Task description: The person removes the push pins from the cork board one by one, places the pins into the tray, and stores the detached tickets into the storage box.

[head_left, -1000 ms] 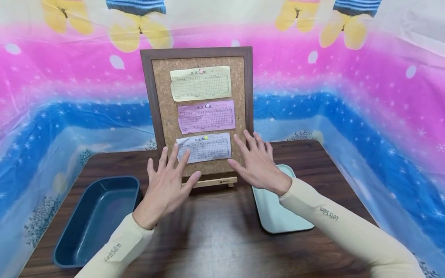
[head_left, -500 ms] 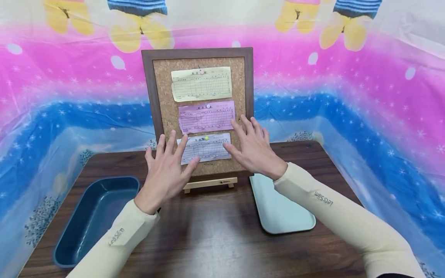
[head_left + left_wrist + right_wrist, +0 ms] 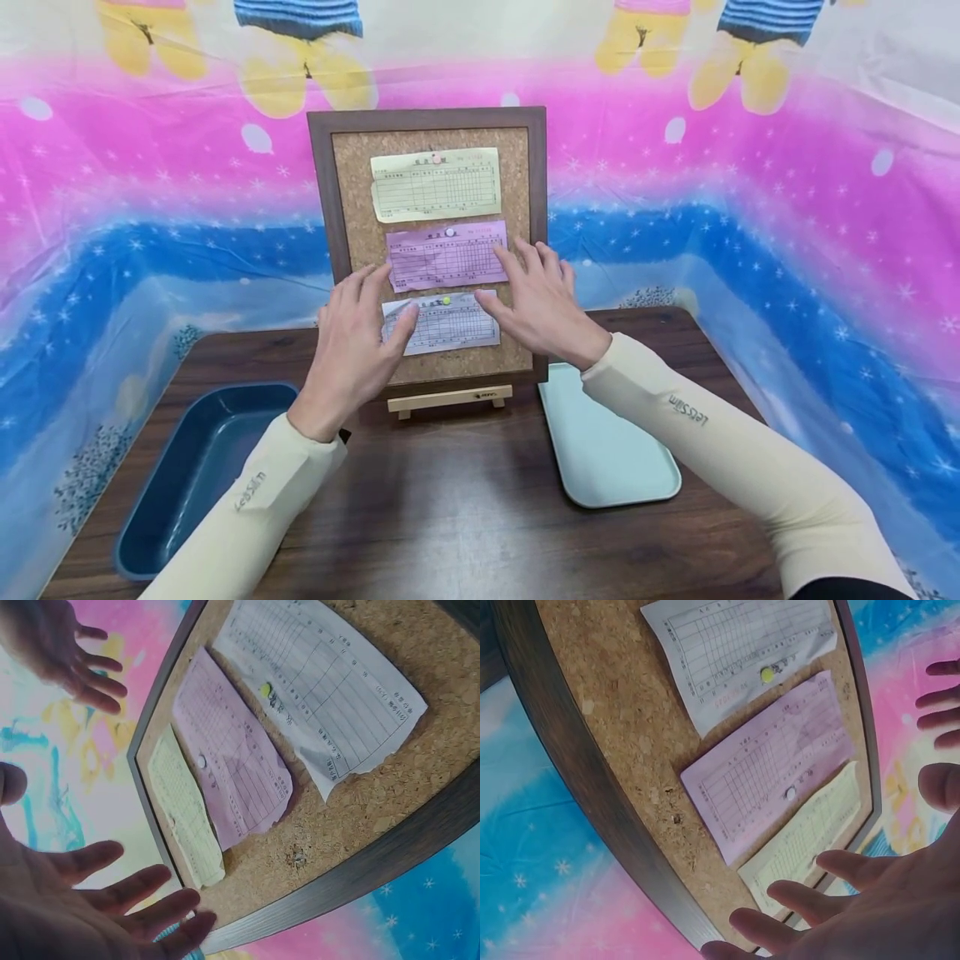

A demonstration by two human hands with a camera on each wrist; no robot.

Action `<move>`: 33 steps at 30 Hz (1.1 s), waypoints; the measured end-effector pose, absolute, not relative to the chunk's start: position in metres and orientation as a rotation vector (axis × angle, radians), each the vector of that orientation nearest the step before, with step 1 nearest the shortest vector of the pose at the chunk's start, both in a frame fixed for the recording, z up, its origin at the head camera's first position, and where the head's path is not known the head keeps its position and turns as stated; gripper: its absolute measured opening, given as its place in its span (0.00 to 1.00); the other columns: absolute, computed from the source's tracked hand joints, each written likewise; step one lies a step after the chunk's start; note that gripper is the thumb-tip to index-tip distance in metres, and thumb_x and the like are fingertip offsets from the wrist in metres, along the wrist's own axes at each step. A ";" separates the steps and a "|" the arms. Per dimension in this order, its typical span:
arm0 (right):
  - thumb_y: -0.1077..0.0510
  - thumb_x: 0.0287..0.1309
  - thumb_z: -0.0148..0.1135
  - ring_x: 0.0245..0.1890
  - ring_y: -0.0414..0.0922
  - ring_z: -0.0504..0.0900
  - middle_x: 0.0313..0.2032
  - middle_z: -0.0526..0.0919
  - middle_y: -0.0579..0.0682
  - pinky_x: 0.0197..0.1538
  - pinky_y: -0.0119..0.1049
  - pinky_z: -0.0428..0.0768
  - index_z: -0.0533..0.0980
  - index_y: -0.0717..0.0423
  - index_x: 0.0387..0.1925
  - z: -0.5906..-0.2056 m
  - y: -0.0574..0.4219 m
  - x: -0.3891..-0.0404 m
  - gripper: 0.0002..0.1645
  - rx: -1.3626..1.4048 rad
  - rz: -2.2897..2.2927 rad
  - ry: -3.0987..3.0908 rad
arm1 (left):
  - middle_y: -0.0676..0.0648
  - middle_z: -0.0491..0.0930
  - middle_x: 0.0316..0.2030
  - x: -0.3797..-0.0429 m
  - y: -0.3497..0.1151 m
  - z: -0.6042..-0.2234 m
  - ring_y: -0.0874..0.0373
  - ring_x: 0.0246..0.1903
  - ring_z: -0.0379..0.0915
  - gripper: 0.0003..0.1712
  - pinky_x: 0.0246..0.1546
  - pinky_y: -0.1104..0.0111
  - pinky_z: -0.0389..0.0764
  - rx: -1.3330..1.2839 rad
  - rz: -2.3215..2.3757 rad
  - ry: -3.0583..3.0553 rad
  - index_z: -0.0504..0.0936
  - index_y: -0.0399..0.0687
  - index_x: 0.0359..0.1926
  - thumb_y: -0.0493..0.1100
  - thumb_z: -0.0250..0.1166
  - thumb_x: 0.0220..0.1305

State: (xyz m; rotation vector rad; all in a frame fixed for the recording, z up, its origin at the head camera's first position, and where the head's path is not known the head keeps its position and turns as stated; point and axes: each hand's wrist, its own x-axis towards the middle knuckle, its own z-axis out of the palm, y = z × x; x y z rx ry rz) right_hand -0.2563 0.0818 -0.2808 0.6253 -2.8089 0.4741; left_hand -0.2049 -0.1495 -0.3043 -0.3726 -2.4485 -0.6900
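The head view is bright, with a white shine and soft shadows on the table (image 3: 465,533). Both wrist views are dimmer, and the corkboard frame (image 3: 581,772) looks bent there.

Left hand (image 3: 67,915): palm showing, fingers spread, tips overlapping the frame (image 3: 322,891) in view; contact unclear
Right hand (image 3: 49,645): at upper left, fingers apart, well away from left hand
White slip (image 3: 330,682): ragged-ended, fixed by lime pin (image 3: 265,689)
Pink slip (image 3: 232,769): in the middle, fixed by white pin (image 3: 201,761)
Yellow slip (image 3: 187,814): nearest left hand
Board (image 3: 345,840): cork
Cloth (image 3: 420,892): pink and blue
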 end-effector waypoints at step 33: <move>0.54 0.61 0.60 0.46 0.45 0.76 0.48 0.74 0.51 0.47 0.37 0.73 0.73 0.57 0.54 -0.258 0.067 -0.316 0.21 0.689 0.841 -2.531 | 0.38 0.71 0.43 -0.267 -0.165 -0.296 0.44 0.43 0.62 0.21 0.44 0.58 0.63 -0.306 -0.938 -2.147 0.70 0.33 0.53 0.45 0.55 0.67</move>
